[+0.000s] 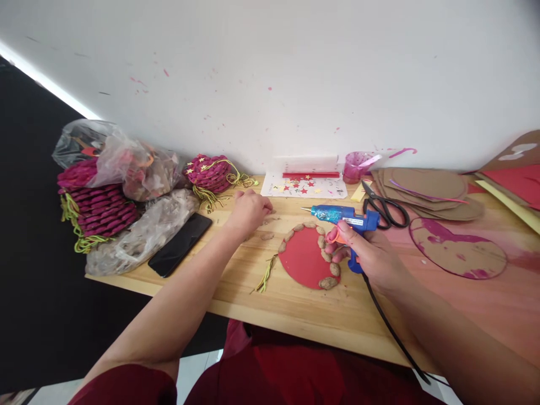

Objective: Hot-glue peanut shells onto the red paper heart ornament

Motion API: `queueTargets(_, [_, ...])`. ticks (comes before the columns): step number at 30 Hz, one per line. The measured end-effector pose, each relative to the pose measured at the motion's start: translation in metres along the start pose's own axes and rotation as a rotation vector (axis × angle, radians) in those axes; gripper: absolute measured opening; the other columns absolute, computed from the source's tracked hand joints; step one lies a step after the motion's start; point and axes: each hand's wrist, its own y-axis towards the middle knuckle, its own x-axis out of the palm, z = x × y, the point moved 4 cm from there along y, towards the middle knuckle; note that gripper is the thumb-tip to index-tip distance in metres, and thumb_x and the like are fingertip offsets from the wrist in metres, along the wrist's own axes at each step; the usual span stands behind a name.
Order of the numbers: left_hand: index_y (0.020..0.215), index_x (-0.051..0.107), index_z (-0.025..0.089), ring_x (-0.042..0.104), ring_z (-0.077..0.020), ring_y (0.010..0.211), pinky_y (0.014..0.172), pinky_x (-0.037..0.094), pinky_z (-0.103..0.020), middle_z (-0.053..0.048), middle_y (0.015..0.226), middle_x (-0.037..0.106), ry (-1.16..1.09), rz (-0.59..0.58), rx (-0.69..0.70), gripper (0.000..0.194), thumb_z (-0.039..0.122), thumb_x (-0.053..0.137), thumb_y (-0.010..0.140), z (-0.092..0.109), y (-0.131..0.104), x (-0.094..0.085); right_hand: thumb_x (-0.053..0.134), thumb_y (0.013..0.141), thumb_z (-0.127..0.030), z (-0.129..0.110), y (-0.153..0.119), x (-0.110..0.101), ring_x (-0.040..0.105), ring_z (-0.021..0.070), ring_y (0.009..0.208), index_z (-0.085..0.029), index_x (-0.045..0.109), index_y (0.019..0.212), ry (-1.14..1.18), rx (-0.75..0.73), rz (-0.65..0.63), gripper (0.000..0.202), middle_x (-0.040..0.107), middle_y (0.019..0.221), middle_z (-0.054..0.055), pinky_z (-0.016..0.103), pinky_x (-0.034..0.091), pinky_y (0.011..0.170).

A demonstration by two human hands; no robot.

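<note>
Currently, right hand (371, 253) clasps the glue gun (341, 216); left hand (250, 211) half-curled, contents unclear

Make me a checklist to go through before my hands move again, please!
1. Glue gun held by its handle in the right hand: ok.
2. Gun tip pointing away from the left hand: not ok, it points that way.
3. Tip cool or hot: cannot tell.
4. Red circle lying on the table: ok.
5. Black cord off the circle: ok.
6. Left hand empty: cannot tell, its fingertips are unclear.
</note>
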Motion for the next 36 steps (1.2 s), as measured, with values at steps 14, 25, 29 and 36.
queueTargets(14, [0.09, 0.078, 0.018, 0.066, -0.0186, 0.077, 0.075, 0.053, -0.032, -0.006, 0.085, 0.077, -0.718, -0.006, -0.168, 0.017, 0.032, 0.074, 0.082, -0.004, -0.022, -0.013, 0.073, 0.084, -0.066, -0.001, -0.003, 0.003, 0.065, 0.017, 0.061, -0.019, 0.068, 0.08, 0.06, 0.003, -0.084, 0.047, 0.066, 0.071, 0.005, 0.026, 0.054, 0.045])
queueTargets(25, [0.073, 0.069, 0.016, 0.065, -0.0102, 0.074, 0.065, 0.051, -0.018, 0.0, 0.074, 0.066, -1.799, -0.215, -0.441, 0.035, 0.027, 0.099, 0.058, 0.024, -0.094, -0.001, 0.07, 0.089, -0.061, -0.015, -0.021, 0.015, 0.068, 0.0166, 0.065, -0.02, 0.07, 0.085, 0.104, -0.065, -0.217, 0.041, 0.069, 0.086, 0.006, 0.023, 0.049, 0.042])
queueTargets(29, [0.076, 0.07, 0.016, 0.064, -0.0094, 0.074, 0.065, 0.052, -0.018, -0.001, 0.076, 0.067, -1.853, -0.221, -0.418, 0.036, 0.026, 0.1, 0.058, 0.032, -0.099, 0.002, 0.063, 0.094, -0.062, -0.017, -0.028, 0.019, 0.062, 0.0141, 0.054, -0.02, 0.07, 0.087, 0.05, -0.117, -0.315, 0.043, 0.07, 0.073, 0.005, 0.024, 0.048, 0.044])
queueTargets(36, [0.074, 0.07, 0.013, 0.065, -0.0096, 0.071, 0.064, 0.053, -0.017, -0.002, 0.074, 0.069, -1.853, -0.168, -0.39, 0.036, 0.027, 0.1, 0.059, 0.037, -0.105, -0.002, 0.062, 0.093, -0.065, -0.02, -0.035, 0.022, 0.06, 0.0135, 0.049, -0.018, 0.067, 0.084, -0.067, -0.191, -0.307, 0.047, 0.068, 0.067, 0.005, 0.026, 0.048, 0.044])
